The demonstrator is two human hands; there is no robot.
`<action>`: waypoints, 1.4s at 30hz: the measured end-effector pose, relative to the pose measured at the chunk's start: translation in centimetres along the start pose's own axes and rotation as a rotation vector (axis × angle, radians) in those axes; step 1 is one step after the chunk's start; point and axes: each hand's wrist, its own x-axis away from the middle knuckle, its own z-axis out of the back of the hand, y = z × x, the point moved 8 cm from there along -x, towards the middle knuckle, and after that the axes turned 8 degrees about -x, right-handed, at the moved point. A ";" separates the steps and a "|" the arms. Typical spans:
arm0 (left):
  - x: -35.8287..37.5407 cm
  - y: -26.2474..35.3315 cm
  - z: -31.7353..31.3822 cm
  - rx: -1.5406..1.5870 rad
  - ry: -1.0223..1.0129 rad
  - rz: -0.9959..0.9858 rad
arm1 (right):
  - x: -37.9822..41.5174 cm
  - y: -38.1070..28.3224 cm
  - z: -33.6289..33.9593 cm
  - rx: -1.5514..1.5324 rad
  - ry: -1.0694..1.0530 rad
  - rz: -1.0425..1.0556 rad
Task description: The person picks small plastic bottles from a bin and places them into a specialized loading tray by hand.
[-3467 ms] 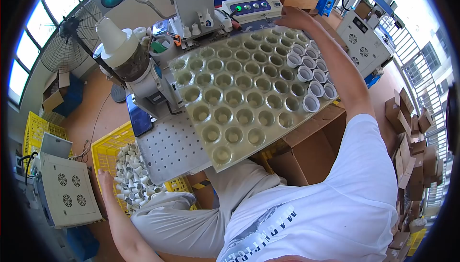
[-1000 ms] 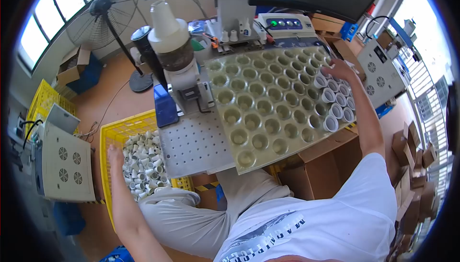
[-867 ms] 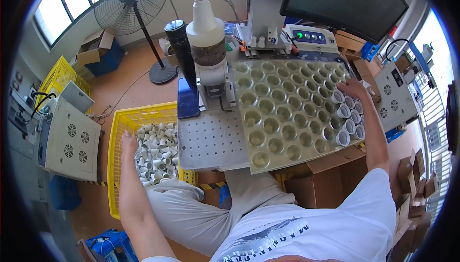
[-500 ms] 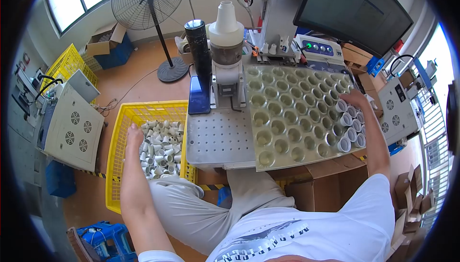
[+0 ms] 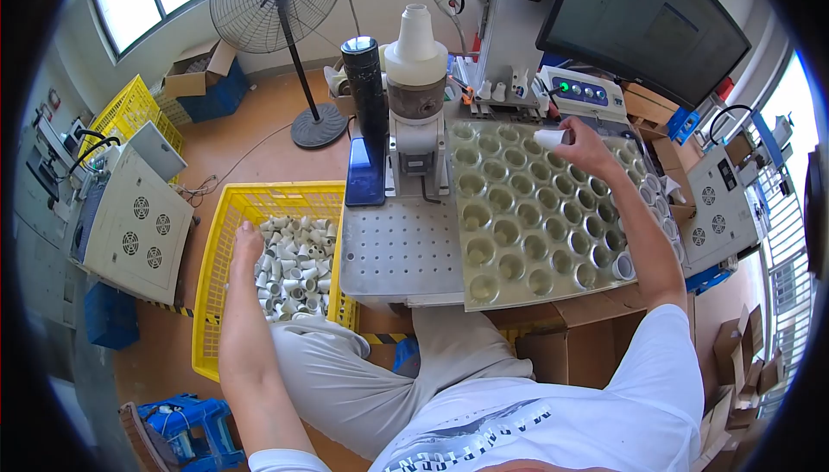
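Note:
My right hand (image 5: 591, 149) is above the back part of the holed tray (image 5: 480, 304), its fingers closed round a white tapered plastic cup (image 5: 550, 139) tipped on its side. Several like cups (image 5: 623, 266) stand in the holes along the tray's right side, partly behind my forearm. Over at the left, my left hand (image 5: 248, 245) is inside the yellow basket (image 5: 226, 213), near its left wall. Its fingers look curled together, and whatever they hold is hidden. Beside it lies a heap of small white and beige tapered parts (image 5: 298, 265).
Between basket and tray stands a perforated metal plate (image 5: 399, 252) with a machine post carrying a white cone (image 5: 415, 40). A black cylinder (image 5: 364, 83) and a phone (image 5: 365, 174) are beside it. Behind the tray are a control box (image 5: 596, 92) and a monitor (image 5: 643, 23).
My right hand has moved from the cups at the tray's right side leftward and back, and a white cup now shows in it. My left hand has stayed in the basket.

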 end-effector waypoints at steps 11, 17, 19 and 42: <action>0.1 2.0 0.6 -0.090 0.055 -0.154 | -1.4 -3.1 -7.1 -0.148 -0.011 0.186; -2.9 6.6 4.9 0.378 0.145 -0.019 | -1.8 -1.6 -6.3 -0.274 0.016 0.202; -3.5 11.3 9.4 0.510 0.418 -0.161 | -2.5 -1.5 -5.7 -0.301 0.020 0.200; -4.4 5.5 11.9 0.164 0.563 -0.032 | -3.9 -18.8 -2.8 -0.692 0.257 0.727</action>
